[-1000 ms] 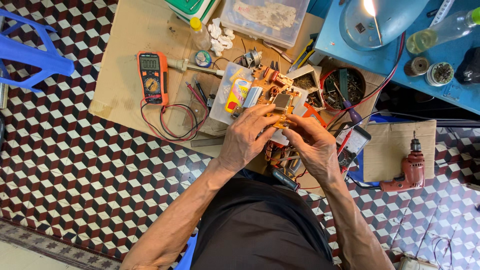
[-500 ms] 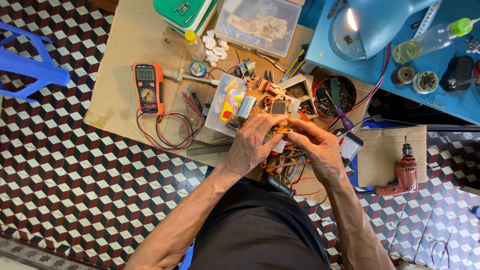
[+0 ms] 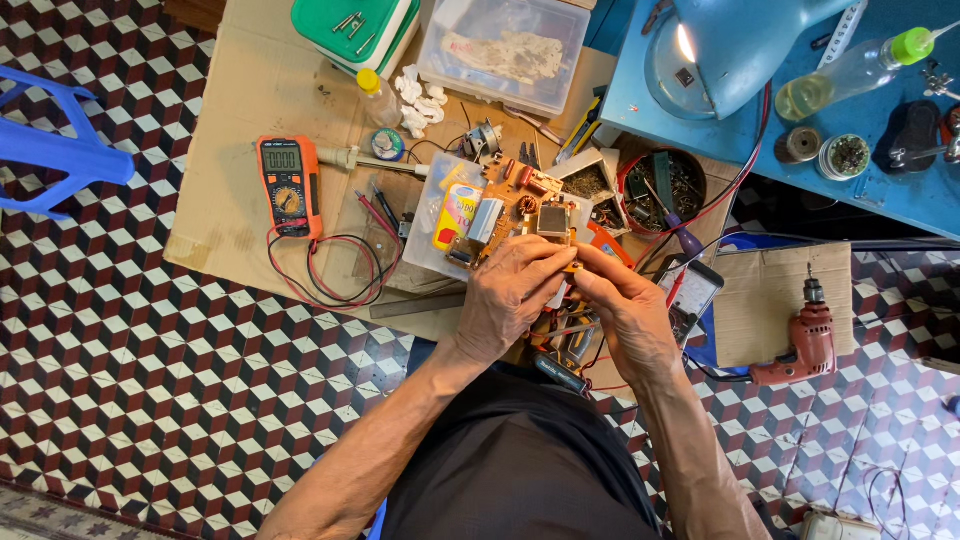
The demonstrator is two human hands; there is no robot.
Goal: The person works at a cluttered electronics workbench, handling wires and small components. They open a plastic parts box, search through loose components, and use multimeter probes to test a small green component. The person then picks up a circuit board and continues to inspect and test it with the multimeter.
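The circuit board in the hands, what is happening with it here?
A person sits over a sheet of cardboard on a tiled floor. Both hands hold a brown circuit board at its near edge: the left hand grips it from the left, the right hand pinches it from the right. An orange multimeter with its leads lies to the left, and a red drill lies to the right, both untouched.

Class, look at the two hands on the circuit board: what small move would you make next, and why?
Probably keep the left hand steadying the brown circuit board and let the right hand work at its near edge. Both hands' fingers meet at that edge over a small orange part, too hidden to identify, and the board sits propped amid clutter on the cardboard sheet, so it could shift.
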